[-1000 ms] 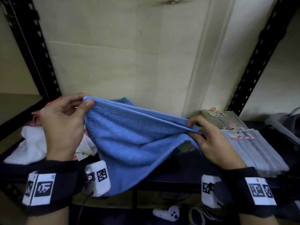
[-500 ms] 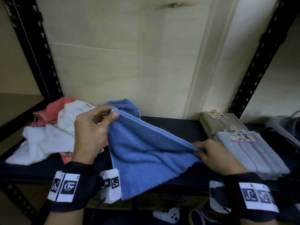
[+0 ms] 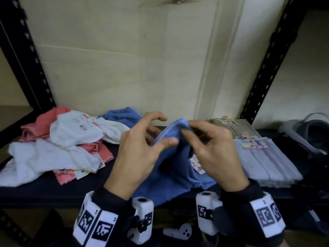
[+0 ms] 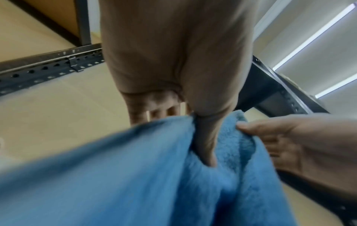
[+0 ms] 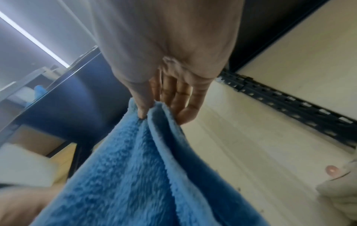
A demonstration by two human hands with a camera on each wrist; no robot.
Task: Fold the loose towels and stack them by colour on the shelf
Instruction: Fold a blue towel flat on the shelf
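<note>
Black metal shelf (image 3: 53, 190) against a pale wall. Blue towel (image 3: 175, 168) held up over the shelf's front edge, both top corners together: left hand (image 3: 140, 154) and right hand (image 3: 213, 154) each pinch it. Left of it, loose white and pink towels (image 3: 58, 148); right of it, folded grey towels (image 3: 267, 164).

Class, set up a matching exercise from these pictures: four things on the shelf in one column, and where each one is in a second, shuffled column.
Things:
1. blue towel
2. white towels
3. grey towel
4. notebook

Places:
A. folded, right side
B. behind the grey towel
C. in both hands
D. loose pile, left side

Pairs: 1-C, 2-D, 3-A, 4-B
</note>
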